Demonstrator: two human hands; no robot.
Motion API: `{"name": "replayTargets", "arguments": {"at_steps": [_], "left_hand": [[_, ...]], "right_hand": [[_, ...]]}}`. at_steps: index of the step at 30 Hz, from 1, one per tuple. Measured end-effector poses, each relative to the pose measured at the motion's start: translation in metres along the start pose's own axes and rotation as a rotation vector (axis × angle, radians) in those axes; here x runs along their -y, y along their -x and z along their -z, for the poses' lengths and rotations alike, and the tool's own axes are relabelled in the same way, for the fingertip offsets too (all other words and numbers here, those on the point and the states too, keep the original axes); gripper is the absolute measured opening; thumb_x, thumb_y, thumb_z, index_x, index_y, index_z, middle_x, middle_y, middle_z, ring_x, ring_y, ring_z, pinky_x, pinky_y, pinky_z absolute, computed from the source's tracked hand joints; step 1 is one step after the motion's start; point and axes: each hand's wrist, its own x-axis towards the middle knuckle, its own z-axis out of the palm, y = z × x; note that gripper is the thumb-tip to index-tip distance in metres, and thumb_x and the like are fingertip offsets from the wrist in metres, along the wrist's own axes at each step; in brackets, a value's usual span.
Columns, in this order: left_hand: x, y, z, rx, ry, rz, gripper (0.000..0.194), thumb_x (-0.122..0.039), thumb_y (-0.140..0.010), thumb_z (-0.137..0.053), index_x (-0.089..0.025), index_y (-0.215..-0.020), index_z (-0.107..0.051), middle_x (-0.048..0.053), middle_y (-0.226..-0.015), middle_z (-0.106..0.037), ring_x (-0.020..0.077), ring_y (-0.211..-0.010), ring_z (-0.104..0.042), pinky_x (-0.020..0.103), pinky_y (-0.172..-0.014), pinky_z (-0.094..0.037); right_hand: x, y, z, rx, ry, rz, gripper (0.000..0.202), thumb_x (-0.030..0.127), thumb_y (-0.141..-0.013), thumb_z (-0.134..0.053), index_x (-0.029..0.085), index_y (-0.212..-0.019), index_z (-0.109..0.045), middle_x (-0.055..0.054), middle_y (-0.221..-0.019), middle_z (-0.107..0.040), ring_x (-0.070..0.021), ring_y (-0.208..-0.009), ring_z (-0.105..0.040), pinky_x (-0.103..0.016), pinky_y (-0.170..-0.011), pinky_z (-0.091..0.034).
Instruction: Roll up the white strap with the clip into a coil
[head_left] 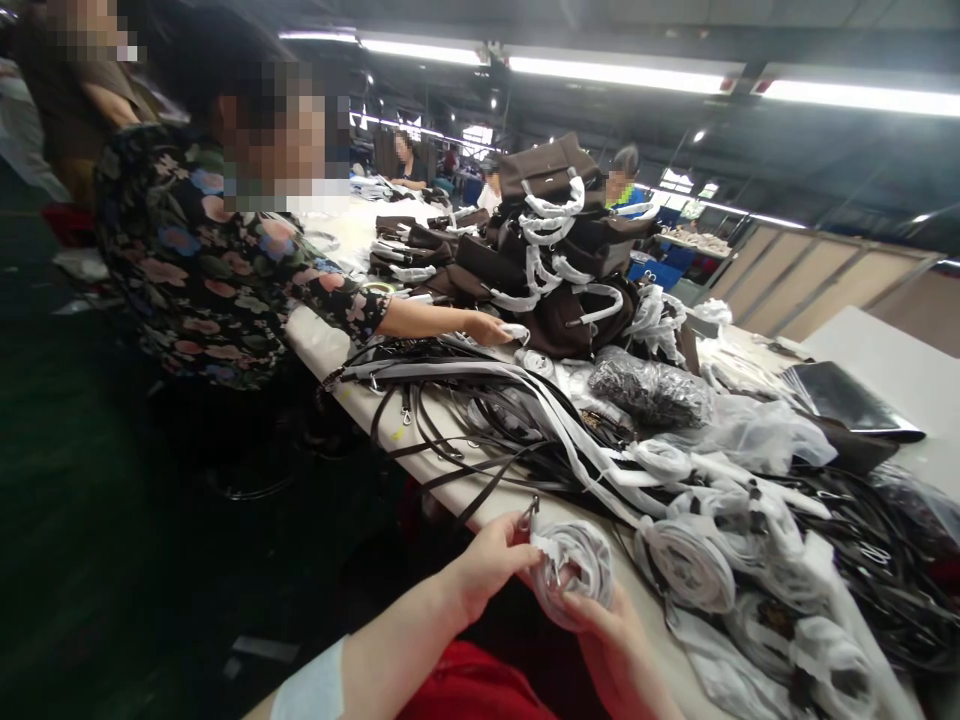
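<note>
Between my two hands is a coiled bag strap (576, 545) wrapped in white paper, held just over the table's near edge. My left hand (491, 560) is closed on the coil's left side, where a metal snap hook (531, 512) sticks up by the fingers. From the lower right, my right hand (611, 620) grips the same coil, thumb at its inner opening. Right of my hands lie more wrapped strap coils (686, 563). Beyond them, loose dark straps (480, 478) and white-wrapped straps (551, 425) spread along the table.
A co-worker in a flowered top (202, 270) sits at the left, one hand (487, 328) reaching over the table (401, 440). Brown handbags (551, 170) with wrapped handles are piled behind. A plastic-wrapped bundle (649, 385) and a black sheet (851, 400) lie at the right.
</note>
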Motion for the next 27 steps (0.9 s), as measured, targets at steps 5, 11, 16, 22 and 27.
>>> {"name": "replayTargets", "arguments": {"at_steps": [5, 11, 16, 22, 27], "left_hand": [[-0.005, 0.005, -0.003, 0.034, 0.152, 0.116, 0.035, -0.02, -0.056, -0.076, -0.011, -0.089, -0.069, 0.006, -0.083, -0.071, 0.0164, -0.076, -0.062, 0.026, -0.073, -0.047], [0.003, 0.001, -0.002, -0.117, 0.143, 0.092, 0.051, -0.027, -0.059, -0.084, -0.012, -0.105, -0.068, 0.011, -0.103, -0.072, 0.0216, -0.091, -0.067, 0.031, -0.081, -0.051], [0.005, 0.002, 0.001, -0.068, 0.054, 0.046, 0.052, -0.03, -0.056, -0.089, -0.013, -0.1, -0.068, 0.01, -0.102, -0.072, 0.0243, -0.097, -0.066, 0.034, -0.09, -0.048], [0.008, 0.005, 0.001, 0.109, -0.069, 0.004, 0.046, -0.032, -0.058, -0.09, -0.013, -0.095, -0.069, 0.008, -0.094, -0.072, 0.0238, -0.093, -0.065, 0.037, -0.095, -0.044], [0.009, 0.004, 0.002, 0.024, 0.084, 0.12, 0.045, -0.04, -0.064, -0.083, -0.013, -0.096, -0.067, 0.006, -0.092, -0.069, 0.0195, -0.089, -0.062, 0.03, -0.084, -0.046]], "right_hand": [[-0.008, -0.005, 0.004, -0.088, 0.05, 0.058, 0.053, 0.041, -0.059, -0.086, 0.019, -0.104, -0.069, -0.009, -0.099, -0.075, -0.0294, -0.094, -0.067, -0.039, -0.085, -0.053], [-0.007, -0.015, 0.01, -0.298, 0.206, 0.255, 0.068, 0.045, -0.062, -0.087, 0.021, -0.118, -0.057, -0.012, -0.112, -0.07, -0.0278, -0.101, -0.066, -0.036, -0.084, -0.054], [0.003, -0.012, 0.013, -0.102, 0.029, -0.035, 0.062, 0.058, -0.067, -0.081, 0.022, -0.115, -0.065, -0.011, -0.11, -0.073, -0.0304, -0.101, -0.068, -0.038, -0.08, -0.054], [0.005, -0.012, 0.015, -0.079, 0.037, -0.042, 0.049, 0.052, -0.064, -0.084, 0.013, -0.093, -0.075, -0.01, -0.085, -0.075, -0.0292, -0.084, -0.07, -0.036, -0.075, -0.054], [-0.004, -0.016, 0.017, -0.162, 0.193, 0.044, 0.047, 0.056, -0.068, -0.08, 0.016, -0.093, -0.075, -0.007, -0.084, -0.075, -0.024, -0.076, -0.066, -0.032, -0.07, -0.052]]}}
